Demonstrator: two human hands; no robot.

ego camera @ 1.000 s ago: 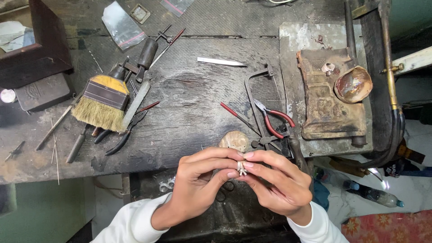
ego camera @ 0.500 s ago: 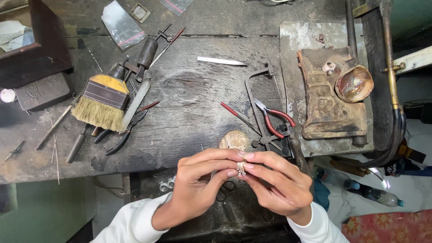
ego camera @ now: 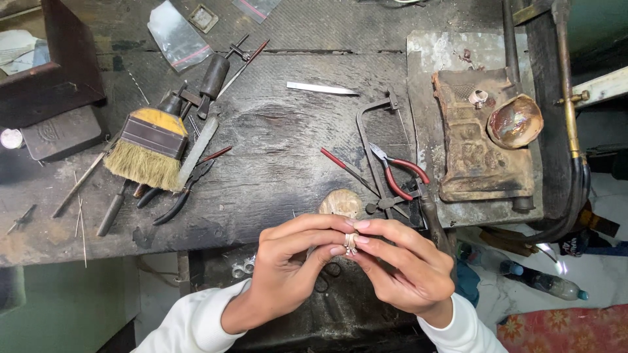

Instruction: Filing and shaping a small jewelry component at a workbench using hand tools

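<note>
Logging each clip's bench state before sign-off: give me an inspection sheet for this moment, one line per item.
Surface: dark, worn wooden workbench, scratched and stained.
Job's things: small silvery metal piece pinched between fingertips of both hands; its exact shape is too small to tell.
Clutter: yellow-handled bristle brush, red-handled pliers, metal frame saw, flat metal strip, clear plastic bags, round coppery bowl on a rusty brown block.
Grippers: left hand and right hand meet at the piece below the bench edge.
Cables: dark hoses curve down the bench's right side.
Surroundings: plastic bottle and red patterned cloth on the floor.
</note>
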